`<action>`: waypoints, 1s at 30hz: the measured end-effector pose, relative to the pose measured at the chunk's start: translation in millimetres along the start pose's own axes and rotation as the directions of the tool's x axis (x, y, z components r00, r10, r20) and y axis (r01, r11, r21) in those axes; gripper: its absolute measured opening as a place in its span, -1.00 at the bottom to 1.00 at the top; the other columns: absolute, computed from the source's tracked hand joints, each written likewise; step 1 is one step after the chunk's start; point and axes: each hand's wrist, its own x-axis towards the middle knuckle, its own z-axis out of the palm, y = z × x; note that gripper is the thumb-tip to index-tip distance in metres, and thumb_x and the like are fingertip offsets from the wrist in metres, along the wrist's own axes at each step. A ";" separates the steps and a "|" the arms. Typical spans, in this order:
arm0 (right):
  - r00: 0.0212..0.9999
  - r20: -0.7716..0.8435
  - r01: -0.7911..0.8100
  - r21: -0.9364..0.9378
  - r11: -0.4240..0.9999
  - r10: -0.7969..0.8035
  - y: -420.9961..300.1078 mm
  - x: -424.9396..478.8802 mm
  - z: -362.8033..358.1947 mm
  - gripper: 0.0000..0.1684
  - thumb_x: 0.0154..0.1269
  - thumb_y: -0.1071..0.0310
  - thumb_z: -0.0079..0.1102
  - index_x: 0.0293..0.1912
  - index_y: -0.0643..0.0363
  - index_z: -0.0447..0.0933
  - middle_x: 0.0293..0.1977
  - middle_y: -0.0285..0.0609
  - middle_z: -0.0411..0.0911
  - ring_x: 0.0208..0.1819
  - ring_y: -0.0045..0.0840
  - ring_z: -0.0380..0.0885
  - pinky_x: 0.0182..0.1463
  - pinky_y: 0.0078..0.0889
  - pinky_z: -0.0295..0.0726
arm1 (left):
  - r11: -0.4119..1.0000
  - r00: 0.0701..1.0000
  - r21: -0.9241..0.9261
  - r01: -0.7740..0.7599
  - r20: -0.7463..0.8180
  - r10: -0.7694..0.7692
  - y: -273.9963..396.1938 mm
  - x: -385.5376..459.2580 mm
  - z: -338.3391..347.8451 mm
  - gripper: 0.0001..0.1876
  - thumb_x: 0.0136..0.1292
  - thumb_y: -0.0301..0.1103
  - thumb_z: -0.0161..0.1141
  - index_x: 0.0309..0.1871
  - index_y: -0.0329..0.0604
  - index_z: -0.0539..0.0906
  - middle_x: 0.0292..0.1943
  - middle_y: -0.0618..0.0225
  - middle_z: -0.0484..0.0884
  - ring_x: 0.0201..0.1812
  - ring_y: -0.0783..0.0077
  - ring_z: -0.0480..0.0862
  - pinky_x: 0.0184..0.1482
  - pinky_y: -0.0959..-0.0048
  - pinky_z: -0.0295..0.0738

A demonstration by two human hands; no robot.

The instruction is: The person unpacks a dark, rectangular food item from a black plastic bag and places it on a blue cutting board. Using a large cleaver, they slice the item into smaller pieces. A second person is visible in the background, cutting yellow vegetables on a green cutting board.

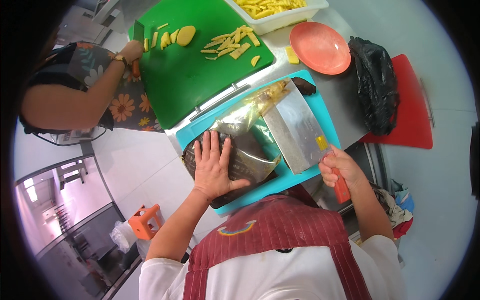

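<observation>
My left hand (212, 167) lies flat, fingers spread, on a clear printed plastic bag (243, 161) over a dark brown block of food whose kind I cannot tell. My right hand (343, 168) is closed round the orange handle of a broad cleaver (298, 129). The blade slants over the turquoise cutting board (324, 108), its far end beside the bag's twisted, yellowish end. A dark brown piece (304, 86) lies at the board's far corner. Under the blade the surface is partly hidden.
At the left a co-worker's hand (132, 52) holds a knife on a green board (176, 82) with crinkle-cut yellow strips (228, 43). Beyond stand a white tub (288, 18) of strips and a pink plate (320, 47). A black plastic bag (375, 86) rests partly over a red board (412, 112).
</observation>
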 end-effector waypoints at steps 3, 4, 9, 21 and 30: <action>0.999 -0.055 -0.007 -0.085 0.996 0.002 -15.6 -32.7 1.3 -0.49 0.24 0.46 0.10 0.16 0.17 0.22 -0.60 -0.25 0.35 -0.74 -0.64 0.30 -0.68 -0.56 0.32 | 1.000 1.000 0.003 0.003 -0.008 -0.003 -0.7 1.0 0.4 0.27 -0.23 0.57 0.22 0.44 -0.27 0.25 0.46 -0.27 0.06 0.51 -0.25 -0.05 0.46 -0.20 -0.26; 0.996 -0.094 -0.015 -0.149 0.989 0.001 -25.4 -51.1 6.2 -0.51 0.23 0.47 0.10 0.15 0.18 0.24 -0.61 -0.24 0.35 -0.75 -0.64 0.29 -0.69 -0.56 0.31 | 1.000 1.000 0.004 0.004 -0.009 -0.004 -0.4 -1.7 1.8 0.27 -0.23 0.57 0.21 0.44 -0.27 0.24 0.46 -0.26 0.06 0.51 -0.25 -0.05 0.46 -0.20 -0.27; 0.915 -0.200 0.263 -0.366 0.893 -0.352 -53.0 -94.6 35.1 -0.59 0.17 0.53 0.11 0.03 0.20 0.29 -0.62 -0.25 0.35 -0.76 -0.67 0.30 -0.68 -0.58 0.32 | 1.000 1.000 0.015 0.004 -0.013 -0.004 0.6 -4.4 0.4 0.27 -0.23 0.57 0.21 0.45 -0.25 0.24 0.46 -0.25 0.05 0.52 -0.22 -0.08 0.47 -0.18 -0.29; 0.439 -0.170 0.115 -0.963 0.243 -0.882 34.8 -59.2 -35.2 -0.50 0.07 0.48 0.27 0.04 0.17 0.38 -0.15 -0.05 0.63 -0.14 -0.14 0.63 -0.06 -0.22 0.59 | 0.996 0.999 0.083 0.023 0.029 -0.026 10.7 -1.2 -4.0 0.33 -0.24 0.55 0.26 0.48 -0.30 0.14 0.49 -0.27 -0.05 0.53 -0.22 -0.10 0.47 -0.16 -0.28; 0.340 0.008 0.041 -0.999 0.007 -0.940 36.4 -16.7 -72.2 -0.42 0.12 0.43 0.28 0.14 0.20 0.33 -0.05 0.08 0.51 -0.03 -0.02 0.52 0.03 -0.10 0.51 | 0.992 0.996 0.122 0.042 0.077 -0.051 14.6 0.8 -7.6 0.33 -0.26 0.52 0.30 0.48 -0.30 0.14 0.50 -0.22 -0.07 0.53 -0.21 -0.15 0.47 -0.17 -0.29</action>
